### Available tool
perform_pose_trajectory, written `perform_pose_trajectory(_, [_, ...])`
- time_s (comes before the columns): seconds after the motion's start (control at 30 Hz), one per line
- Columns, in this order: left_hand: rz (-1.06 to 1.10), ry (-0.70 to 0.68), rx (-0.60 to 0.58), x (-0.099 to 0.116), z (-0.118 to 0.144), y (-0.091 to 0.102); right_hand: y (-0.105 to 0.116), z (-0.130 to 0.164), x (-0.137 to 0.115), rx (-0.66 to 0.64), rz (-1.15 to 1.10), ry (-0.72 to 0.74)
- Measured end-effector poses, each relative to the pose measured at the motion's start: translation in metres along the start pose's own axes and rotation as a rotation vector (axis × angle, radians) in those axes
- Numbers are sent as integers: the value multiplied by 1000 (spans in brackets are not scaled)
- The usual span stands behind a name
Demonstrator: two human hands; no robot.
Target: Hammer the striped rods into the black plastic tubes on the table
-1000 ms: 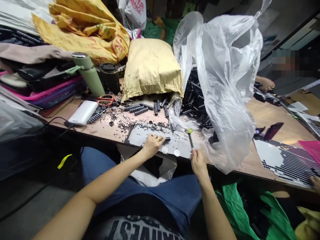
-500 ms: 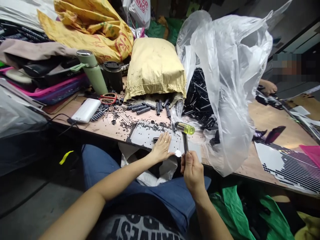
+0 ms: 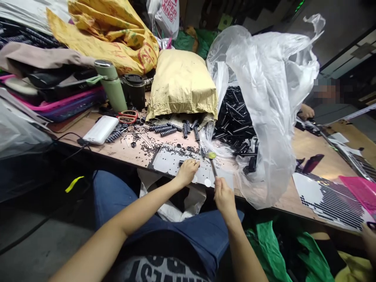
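Observation:
My left hand (image 3: 188, 171) is curled over a short black tube (image 3: 181, 163) on the grey plate (image 3: 164, 158); most of the tube is hidden under the fingers. In my right hand (image 3: 225, 194) is the handle of a mallet (image 3: 210, 156) with a yellow-green face. Its head is low over the right part of the plate, slightly blurred; contact cannot be made out. A white round spot (image 3: 207, 183) shows on the plate's near edge, between my hands. Small black beads (image 3: 147, 147) are scattered on and behind the plate.
Behind the plate lie ribbed black rods (image 3: 167, 128) and a yellow paper sack (image 3: 182, 82). A clear plastic bag (image 3: 267, 105) with black tubes (image 3: 233, 113) stands right. Scissors (image 3: 128, 116), a white power bank (image 3: 101, 129) and a green flask (image 3: 113, 88) are left. Another person's hand (image 3: 307, 112) shows far right.
The mallet head has swung down and slightly left, from raised to low over the plate. My left hand has gone from flat with fingers stretched to curled over the tube.

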State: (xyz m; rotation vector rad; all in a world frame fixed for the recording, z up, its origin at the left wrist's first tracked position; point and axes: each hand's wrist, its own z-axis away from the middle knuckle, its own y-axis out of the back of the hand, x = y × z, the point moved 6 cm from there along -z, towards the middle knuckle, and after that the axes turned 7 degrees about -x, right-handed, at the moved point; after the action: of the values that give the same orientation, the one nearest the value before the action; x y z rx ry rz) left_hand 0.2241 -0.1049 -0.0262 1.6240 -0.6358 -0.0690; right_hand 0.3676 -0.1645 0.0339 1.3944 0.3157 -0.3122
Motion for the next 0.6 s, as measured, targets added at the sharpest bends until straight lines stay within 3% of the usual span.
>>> perform_pose_trajectory(0.07, [17, 8, -18, 5, 7, 9, 11, -14, 31, 48, 119, -116])
perform_pose_trajectory(0.17, [49, -111, -33, 27, 35, 14, 15, -39, 75, 70, 306, -238])
perform_pose_trajectory(0.3, [106, -171, -78, 39, 64, 10, 7, -64, 101, 115, 413, -224])
perform_pose_trajectory(0.37, [136, -125, -30, 25, 63, 15, 9, -67, 89, 220, 414, -61])
perform_pose_trajectory(0.47, [157, -11, 117, -18, 53, 29, 30, -55, 56, 453, 414, 244])
perform_pose_trajectory(0.53, [146, 47, 219, -49, 47, 38, 61, -47, 47, 634, 480, 269])
perform_pose_trajectory(0.6, [114, 83, 308, -74, 46, 46, 99, -47, 58, 777, 559, 144])
